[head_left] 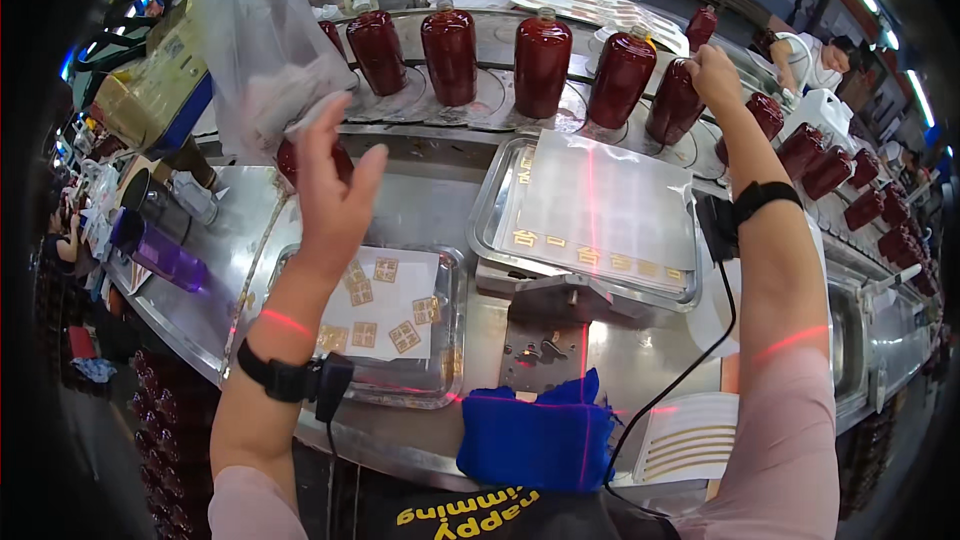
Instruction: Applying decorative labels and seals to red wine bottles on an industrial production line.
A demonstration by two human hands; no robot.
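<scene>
My left hand (335, 175) is raised at the left, fingers stretched out and thumb apart, in front of a hanging clear plastic bag (255, 40). Part of a dark red bottle (343, 162) shows behind that hand. At the right, my right hand (714, 78) has its fingers curled at the top of a glossy dark red bottle (673, 107), which leans slightly; the neck is hidden by the fingers. To its left, more such bottles (541, 65) stand in a row on the curved conveyor (490, 105).
A metal tray (455, 340) holds white paper with gold square stickers (404, 336). Beside it, a raised tray (483, 200) carries sheets with gold characters (590, 257). A blue cloth (535, 430), gold strips (690, 445) and a purple bottle (165, 252) lie nearby. Co-workers sit beyond the conveyor.
</scene>
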